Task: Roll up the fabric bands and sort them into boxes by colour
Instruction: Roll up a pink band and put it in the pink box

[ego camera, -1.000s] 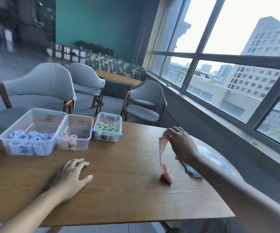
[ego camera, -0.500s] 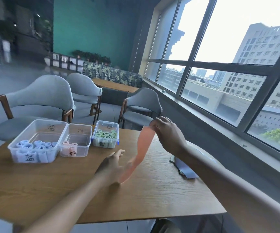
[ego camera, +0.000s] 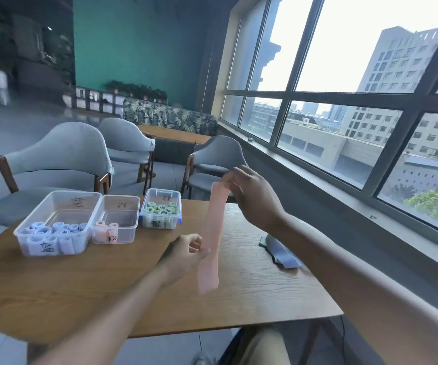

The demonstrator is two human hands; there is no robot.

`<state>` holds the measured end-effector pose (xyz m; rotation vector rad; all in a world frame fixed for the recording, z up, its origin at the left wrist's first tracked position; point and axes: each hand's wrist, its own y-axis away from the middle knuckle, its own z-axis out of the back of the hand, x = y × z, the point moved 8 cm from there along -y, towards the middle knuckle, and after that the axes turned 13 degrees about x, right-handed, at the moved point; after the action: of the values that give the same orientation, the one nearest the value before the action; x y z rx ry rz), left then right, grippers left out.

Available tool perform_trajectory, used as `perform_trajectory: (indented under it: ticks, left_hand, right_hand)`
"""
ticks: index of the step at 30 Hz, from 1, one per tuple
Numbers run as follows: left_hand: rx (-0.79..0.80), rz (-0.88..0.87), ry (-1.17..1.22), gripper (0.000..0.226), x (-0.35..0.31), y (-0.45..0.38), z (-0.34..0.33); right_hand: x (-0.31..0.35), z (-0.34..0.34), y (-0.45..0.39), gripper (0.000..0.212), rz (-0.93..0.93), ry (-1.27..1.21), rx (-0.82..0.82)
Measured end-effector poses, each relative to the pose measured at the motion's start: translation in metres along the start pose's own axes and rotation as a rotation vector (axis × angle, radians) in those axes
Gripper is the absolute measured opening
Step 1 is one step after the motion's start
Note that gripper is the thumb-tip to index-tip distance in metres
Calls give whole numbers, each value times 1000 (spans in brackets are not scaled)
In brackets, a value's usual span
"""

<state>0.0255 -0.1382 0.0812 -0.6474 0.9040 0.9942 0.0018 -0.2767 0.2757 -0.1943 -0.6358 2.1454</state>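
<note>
Pinching top end of the long pink fabric band (ego camera: 213, 233) w/ my right hand (ego camera: 252, 198), strip hanging above the wooden counter (ego camera: 107, 285). Left hand (ego camera: 186, 252) pinches it lower down, tail dangling free. Next, I reckon: keep tension, start roll at bottom, edges square, then into the middle clear plastic box w/ pink rolls (ego camera: 115, 219).

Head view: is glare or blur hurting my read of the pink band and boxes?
Head view: window sky blown out, room interior dim; pink band softly motion-blurred, its lower end smeared; box labels still legible; wide-angle bends the table edge.
</note>
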Motion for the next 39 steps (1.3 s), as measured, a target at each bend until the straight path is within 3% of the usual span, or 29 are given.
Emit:
perform_trajectory:
  ticks: [10,20,28,39]
  left_hand:
    - [-7,99,-29,7,38,21,-24]
    - [-18,298,-66,3,80,36,-39]
    - [-47,453,-134,10,97,32,-37]
    - [-21,491,-455,28,91,46,-29]
  right_hand:
    - [-16,-10,-8,11,-66,-22,-1]
    - [-57,-93,-20,14,-181,-2,137]
    - [-84,-169,-24,16,-308,-86,305]
    - [-127,-228,-13,21,-481,-193,328]
